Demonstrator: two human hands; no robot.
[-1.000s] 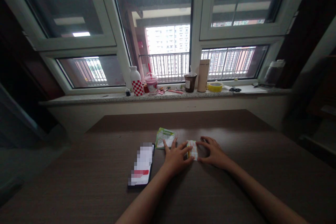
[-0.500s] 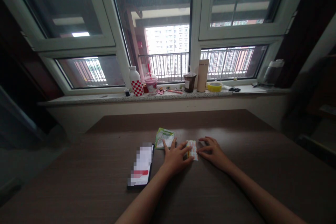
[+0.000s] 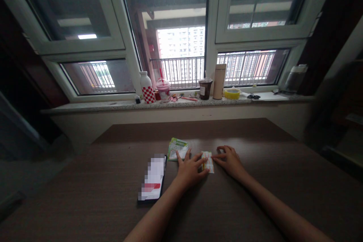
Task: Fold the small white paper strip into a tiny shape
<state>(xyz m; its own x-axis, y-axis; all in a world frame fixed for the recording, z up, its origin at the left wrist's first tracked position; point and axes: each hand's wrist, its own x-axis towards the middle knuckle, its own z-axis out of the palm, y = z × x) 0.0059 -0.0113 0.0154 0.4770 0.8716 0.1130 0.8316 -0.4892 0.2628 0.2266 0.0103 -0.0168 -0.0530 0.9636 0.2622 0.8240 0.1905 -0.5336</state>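
A small printed sheet with yellow and red marks (image 3: 209, 164) lies on the brown table between my hands. My left hand (image 3: 189, 168) rests flat with its fingers spread, the fingertips on the sheet's left edge. Its other fingers reach the lower edge of a green and white packet (image 3: 178, 149). At the sheet's right edge, my right hand (image 3: 229, 160) has thumb and index finger close together at the upper corner; whether they pinch it is too small to tell. A phone with a lit, blurred screen (image 3: 153, 177) lies left of my left hand.
Behind the table (image 3: 113, 143), the windowsill (image 3: 119, 106) bears a checkered bottle (image 3: 147, 89), a pink drink cup (image 3: 163, 90), a dark drink cup (image 3: 205, 89), a tan flask (image 3: 219, 82), yellow tape (image 3: 231, 94) and black scissors (image 3: 253, 96).
My right hand has shifted slightly up along the sheet's right edge, and its thumb and index finger have come closer together. My left hand has stayed in place.
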